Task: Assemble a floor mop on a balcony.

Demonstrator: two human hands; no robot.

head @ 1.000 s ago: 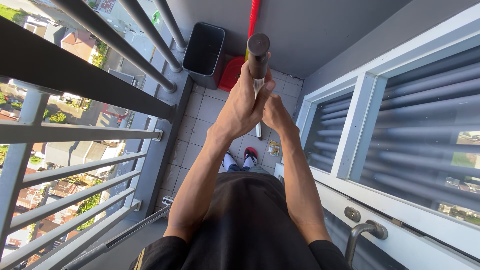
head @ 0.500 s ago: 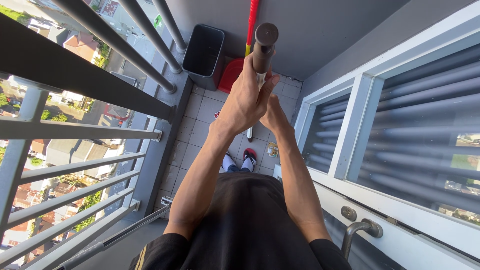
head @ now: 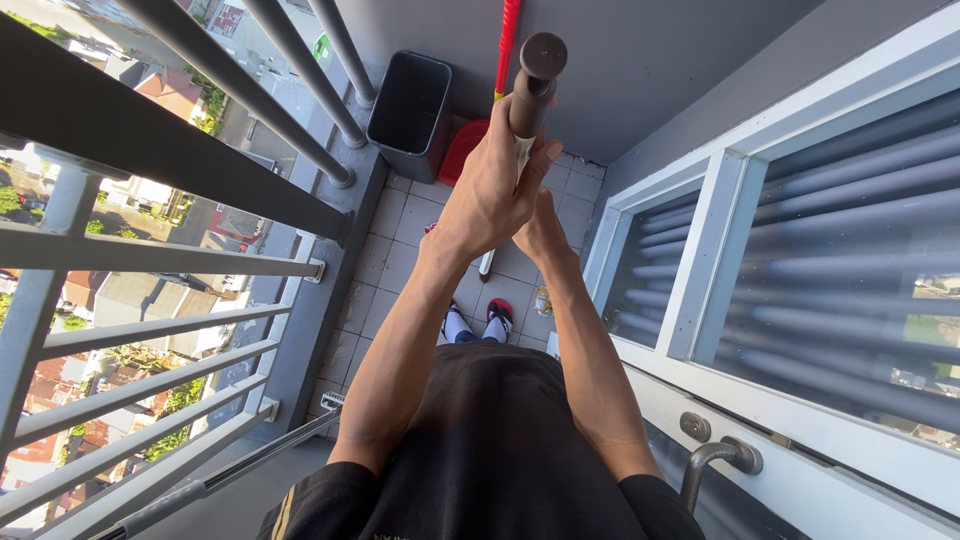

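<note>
Beyond my hands a dark grey bin point(head: 405, 100) stands in the corner beside something red point(head: 462, 150). Grey railing point(head: 150, 250) runs to their left, a white-framed window point(head: 720, 230) to their right.

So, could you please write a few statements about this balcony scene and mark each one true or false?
1. Both hands grip the same long pole. True: the left hand is wrapped around the pole near its brown grip, and the right hand holds it just below.
2. The grey bin is lying on its side. False: the grey bin stands upright in the far corner, by the railing.
3. A red stick leans against the far wall. True: the red stick stands beside the bin.
4. The person is barefoot. False: white socks and red-strapped sandals show on the tiled floor.
5. The door handle is on the railing side. False: the door handle is opposite the railing.
</note>
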